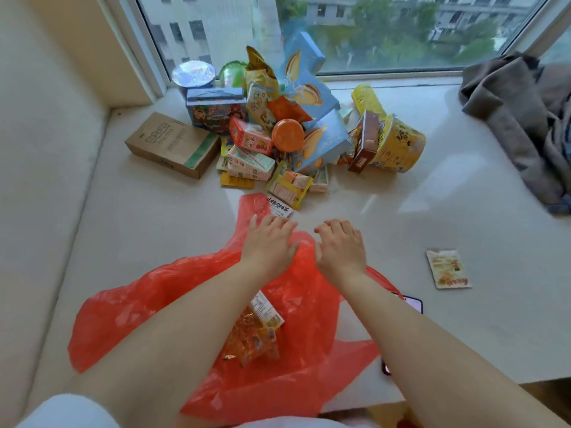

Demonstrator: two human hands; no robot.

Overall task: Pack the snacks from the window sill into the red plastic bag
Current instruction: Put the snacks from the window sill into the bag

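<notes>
A red plastic bag (154, 298) lies open on the pale window sill (401, 211) in front of me, with an orange snack packet (256, 329) inside it. My left hand (268, 242) rests on the bag's far edge with its fingers spread and fairly straight. Beside it, my right hand (340, 245) has curled fingers and its thumb pinches the bunched plastic between the hands. Just beyond my fingers lies a white sachet (279, 206). A snack pile (278, 134) of boxes, packets and cups sits further back by the window.
A brown cardboard box (170, 143) lies left of the pile and a yellow noodle cup (398, 143) lies on its side at the right. A loose packet (448, 268) and a phone (412, 304) are right of the bag. Grey clothing (525, 118) fills the far right.
</notes>
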